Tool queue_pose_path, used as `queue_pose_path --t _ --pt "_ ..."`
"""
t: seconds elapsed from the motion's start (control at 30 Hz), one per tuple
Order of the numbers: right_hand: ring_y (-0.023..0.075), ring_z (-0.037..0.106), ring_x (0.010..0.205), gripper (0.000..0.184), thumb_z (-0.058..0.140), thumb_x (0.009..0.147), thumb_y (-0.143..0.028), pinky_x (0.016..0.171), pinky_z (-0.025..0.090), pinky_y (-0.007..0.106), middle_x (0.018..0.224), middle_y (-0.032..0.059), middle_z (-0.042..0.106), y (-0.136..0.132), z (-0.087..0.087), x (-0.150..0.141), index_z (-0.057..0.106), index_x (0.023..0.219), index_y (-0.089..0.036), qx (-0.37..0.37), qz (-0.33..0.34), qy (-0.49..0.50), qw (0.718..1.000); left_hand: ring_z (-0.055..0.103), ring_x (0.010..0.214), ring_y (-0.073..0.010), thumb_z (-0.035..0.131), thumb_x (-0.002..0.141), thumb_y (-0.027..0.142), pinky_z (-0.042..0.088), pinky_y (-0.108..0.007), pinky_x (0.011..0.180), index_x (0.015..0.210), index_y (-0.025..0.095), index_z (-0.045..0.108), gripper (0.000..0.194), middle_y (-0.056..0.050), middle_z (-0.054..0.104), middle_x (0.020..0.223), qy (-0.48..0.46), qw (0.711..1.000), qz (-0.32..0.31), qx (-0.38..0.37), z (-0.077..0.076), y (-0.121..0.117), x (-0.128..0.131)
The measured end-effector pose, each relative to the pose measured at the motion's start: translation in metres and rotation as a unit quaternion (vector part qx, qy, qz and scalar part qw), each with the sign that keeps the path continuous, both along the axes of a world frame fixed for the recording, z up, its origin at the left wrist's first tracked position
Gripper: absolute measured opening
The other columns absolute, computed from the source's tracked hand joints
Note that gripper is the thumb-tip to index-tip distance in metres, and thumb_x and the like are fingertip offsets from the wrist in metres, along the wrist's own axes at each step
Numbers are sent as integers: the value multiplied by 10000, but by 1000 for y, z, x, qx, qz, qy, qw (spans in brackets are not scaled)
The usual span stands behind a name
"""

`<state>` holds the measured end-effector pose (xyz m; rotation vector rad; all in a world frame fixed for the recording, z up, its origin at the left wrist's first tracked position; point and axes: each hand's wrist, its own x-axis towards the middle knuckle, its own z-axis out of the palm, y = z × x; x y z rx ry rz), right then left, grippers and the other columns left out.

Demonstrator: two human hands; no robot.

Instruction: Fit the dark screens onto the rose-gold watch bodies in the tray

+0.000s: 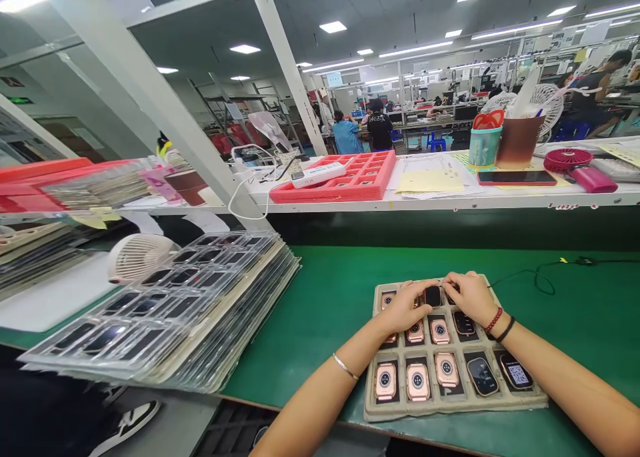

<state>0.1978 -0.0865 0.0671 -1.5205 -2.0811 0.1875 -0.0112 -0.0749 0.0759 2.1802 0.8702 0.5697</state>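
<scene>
A beige moulded tray (373, 397) lies on the green bench, with smartwatches in its compartments. Several rose-gold watch bodies (418, 381) lie back up, sensors showing. Others lie screen up: one has a lit watch face (483, 375), another shows a QR code (517, 373). At the tray's far row, my left hand (407, 305) grips a dark-screened smartwatch (433, 296) between thumb and fingers. My right hand (471, 297) is just right of that watch, fingers bent together over the far row; whatever they pinch is hidden.
Stacked clear trays of dark screens (185, 303) stand left, beside a small white fan (140, 257). A black cable (543, 273) runs across the bench behind the tray. The shelf above bears a red foam tray (370, 177), a phone (517, 178) and a pink handheld fan (593, 177).
</scene>
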Motion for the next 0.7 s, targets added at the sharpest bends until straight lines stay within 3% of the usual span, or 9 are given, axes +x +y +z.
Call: queue_pose_path --t 0.1,0.23,0.37,0.5,0.6,0.7 --pt "170 587 636 230 445 900 -280 719 341 296 693 8 691 4 2 7 642 810 -202 9 -52 -19 998 501 1135 -225 534 813 210 89 -524 1142 1364 268 409 569 -48 604 1168 52 997 7 49 5 2 4" --pt "166 583 608 206 460 875 -283 619 326 269 647 -8 663 -5 10 15 612 760 -206 -1 -67 2 998 474 1104 -257 556 804 249 187 -545 1098 1319 240 476 522 -72 587 1110 118 986 10 119 6 13 8" --pt "159 545 576 216 455 871 -265 675 345 278 603 -9 625 -34 17 11 580 705 -205 -17 27 -26 999 429 1177 -291 528 830 290 257 -542 1063 1322 221 481 499 -112 516 1259 143 978 -1 154 0 17 6" --pt "164 515 579 215 440 856 -211 685 346 298 597 0 604 -57 20 4 549 671 -205 -75 160 -109 978 333 1321 -292 471 870 305 153 -618 1086 1365 241 419 502 -116 389 1439 155 980 -5 127 -3 7 -3" --pt "180 523 607 219 456 863 -236 627 343 300 592 6 575 -60 11 9 535 660 -213 -102 176 -124 971 300 1361 -275 460 893 369 97 -647 1084 1402 266 352 531 -100 348 1481 154 979 -29 128 -1 -2 -9" --pt "176 520 567 269 485 875 -322 574 364 301 585 9 564 -51 -9 21 525 627 -225 -131 203 -93 966 296 1369 -275 472 899 397 76 -636 1091 1418 248 329 560 -99 368 1473 151 978 -48 137 1 -5 -10"
